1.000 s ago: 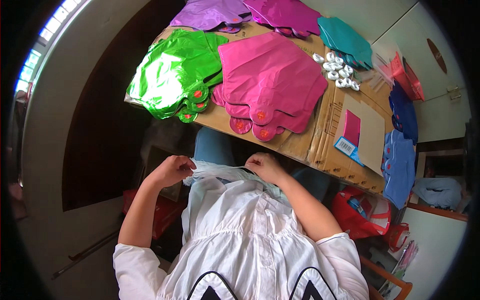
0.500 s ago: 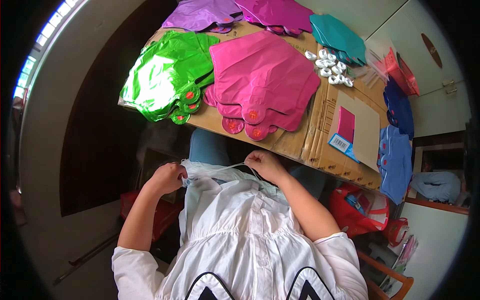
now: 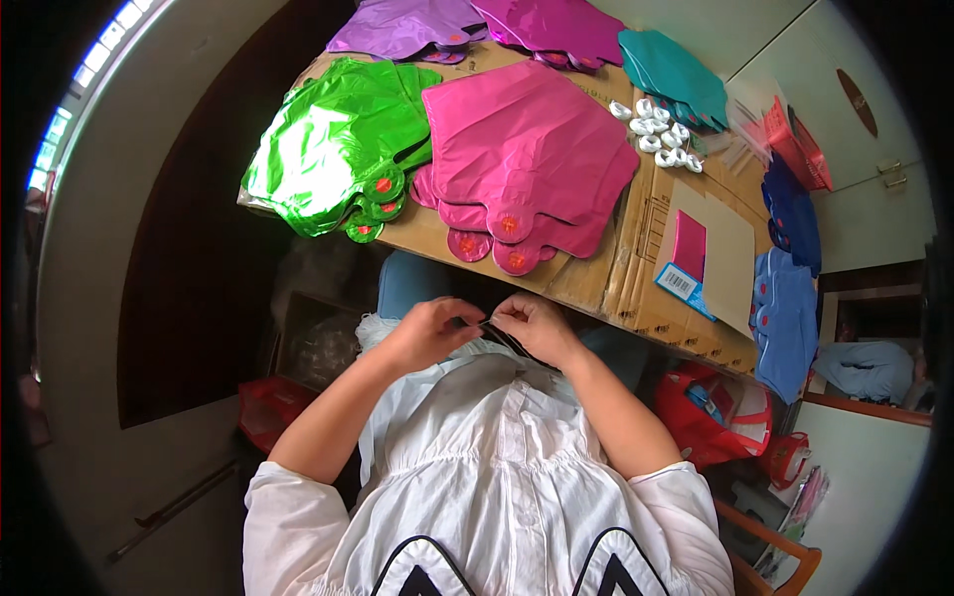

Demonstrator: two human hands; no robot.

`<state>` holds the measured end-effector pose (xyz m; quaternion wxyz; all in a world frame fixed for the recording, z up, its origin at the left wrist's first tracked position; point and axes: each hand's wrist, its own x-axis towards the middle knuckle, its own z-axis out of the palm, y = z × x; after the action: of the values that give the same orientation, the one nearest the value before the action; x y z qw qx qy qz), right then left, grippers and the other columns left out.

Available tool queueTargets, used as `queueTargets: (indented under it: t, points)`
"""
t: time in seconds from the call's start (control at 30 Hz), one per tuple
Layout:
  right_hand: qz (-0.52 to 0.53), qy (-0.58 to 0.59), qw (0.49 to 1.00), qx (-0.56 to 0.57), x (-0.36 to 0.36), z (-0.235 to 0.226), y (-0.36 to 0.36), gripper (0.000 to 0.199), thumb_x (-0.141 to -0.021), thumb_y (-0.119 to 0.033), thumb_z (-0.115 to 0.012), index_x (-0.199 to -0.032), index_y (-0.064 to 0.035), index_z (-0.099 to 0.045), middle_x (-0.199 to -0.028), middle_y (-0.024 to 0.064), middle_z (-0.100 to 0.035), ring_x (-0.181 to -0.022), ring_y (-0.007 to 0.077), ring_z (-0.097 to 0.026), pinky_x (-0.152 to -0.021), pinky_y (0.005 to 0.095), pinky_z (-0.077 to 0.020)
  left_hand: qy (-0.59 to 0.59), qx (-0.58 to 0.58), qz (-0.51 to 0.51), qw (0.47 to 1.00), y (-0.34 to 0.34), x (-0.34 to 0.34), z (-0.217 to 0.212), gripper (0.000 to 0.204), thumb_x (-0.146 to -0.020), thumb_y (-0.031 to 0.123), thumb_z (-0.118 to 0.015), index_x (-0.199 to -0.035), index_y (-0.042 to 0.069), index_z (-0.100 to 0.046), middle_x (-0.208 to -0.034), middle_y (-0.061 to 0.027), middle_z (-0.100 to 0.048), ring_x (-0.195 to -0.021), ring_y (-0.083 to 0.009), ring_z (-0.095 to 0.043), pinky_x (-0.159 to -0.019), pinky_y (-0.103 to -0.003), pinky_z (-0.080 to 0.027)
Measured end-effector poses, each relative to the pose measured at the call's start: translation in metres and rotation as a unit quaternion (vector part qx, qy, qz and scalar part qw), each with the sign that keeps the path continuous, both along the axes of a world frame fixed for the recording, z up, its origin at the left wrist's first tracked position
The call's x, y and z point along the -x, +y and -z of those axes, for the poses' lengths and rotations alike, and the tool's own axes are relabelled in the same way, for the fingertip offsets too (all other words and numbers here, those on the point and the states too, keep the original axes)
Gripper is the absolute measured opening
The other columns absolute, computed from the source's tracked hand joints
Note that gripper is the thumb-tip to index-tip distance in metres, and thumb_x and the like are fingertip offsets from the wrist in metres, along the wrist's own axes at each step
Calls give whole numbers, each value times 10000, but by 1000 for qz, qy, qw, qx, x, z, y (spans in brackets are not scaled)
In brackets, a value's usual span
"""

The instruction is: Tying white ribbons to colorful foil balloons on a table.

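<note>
Over my lap, my left hand (image 3: 434,333) and my right hand (image 3: 537,328) are close together, fingertips almost touching. Both are closed in a pinch on a thin pale string (image 3: 487,323), which runs between them; its finer course is hidden by the fingers. A loose bundle of white strings (image 3: 376,332) lies across my lap beneath the left wrist. On the table edge just beyond my hands is a stack of flat pink foil balloons (image 3: 522,149) with round tabs. A stack of shiny green foil balloons (image 3: 328,149) lies to its left.
The cardboard-covered table (image 3: 581,283) also bears purple foil (image 3: 397,27), magenta foil (image 3: 556,28), teal foil (image 3: 671,74) and small white ribbon coils (image 3: 656,124). Blue foil (image 3: 785,318) hangs off its right edge. A red bag (image 3: 686,427) stands at right, a red basket (image 3: 800,149) behind.
My left hand has moved right, from the string bundle to beside my right hand. The right hand has barely moved and keeps its pinch on the string.
</note>
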<state>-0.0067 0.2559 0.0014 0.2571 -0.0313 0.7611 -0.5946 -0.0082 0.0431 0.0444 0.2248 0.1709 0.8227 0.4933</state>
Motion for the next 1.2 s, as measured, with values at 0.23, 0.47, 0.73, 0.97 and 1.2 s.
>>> queueTargets:
  t: [0.23,0.47,0.73,0.97,1.2]
  points:
    - [92,-116,963,225,-13,-11,8,159,-912,-195,-562,-916,-37,-544,-777,6,-563,-658,79,-512,-617,230,-433,57,94,57,992,-24,-2,26,123,-790,92,-618,-882,16,-647,-848,-129,-641,-707,-264,-624,-656,-338,-498]
    - [56,-194,934,296,-21,-43,13,138,-918,-182,-553,-905,-48,-522,-700,-26,-457,-563,44,-373,-517,197,-317,-26,57,-9,998,-31,-10,-8,259,-786,124,-661,-1032,47,-627,-953,-125,-610,-647,-204,-595,-627,-316,-490]
    - [34,-138,960,242,-21,-75,29,131,-915,-172,-549,-885,-45,-533,-659,-48,-425,-542,37,-331,-500,198,-277,-99,-8,-100,990,-73,-4,-25,130,-850,97,-640,-882,-29,-638,-729,-32,-626,-663,-63,-537,-594,-234,-453]
    - [-202,-138,956,162,-25,-92,19,350,-882,-244,-605,-1130,-9,-532,-851,6,-562,-767,83,-510,-719,228,-419,-43,-1,-102,994,-93,-4,-90,111,-842,78,-647,-870,-27,-627,-746,-23,-633,-687,-53,-549,-632,-227,-459]
    - [-220,279,929,-106,-9,-123,-21,719,-760,-396,-702,-1284,17,-432,-1193,184,-491,-1084,302,-501,-923,367,-401,133,-37,-50,989,-66,-7,-146,53,-778,11,-675,-819,3,-643,-688,-35,-591,-629,-109,-571,-573,-250,-446]
